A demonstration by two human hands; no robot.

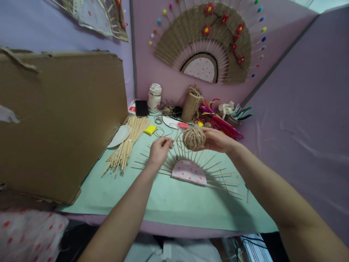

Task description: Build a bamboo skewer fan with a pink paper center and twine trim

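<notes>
My right hand (214, 139) holds a ball of jute twine (193, 138) above the far side of the table. Left of it, my left hand (160, 148) is closed in a pinch, and a loose strand of twine appears to run between its fingertips and the ball. Below both hands lies a half-round piece of pink-dotted white fabric (189, 171) with thin wooden sticks (218, 171) fanning out from its curved edge. One short stick lies across the others at the right.
A bundle of wooden sticks (128, 142) and a white oval piece (120, 136) lie left, beside a large cardboard sheet (60, 123). Behind stand a white jar (155, 98), a twine spool (192, 103), and a cup of tools (237, 117). A finished fan (207, 40) hangs on the wall.
</notes>
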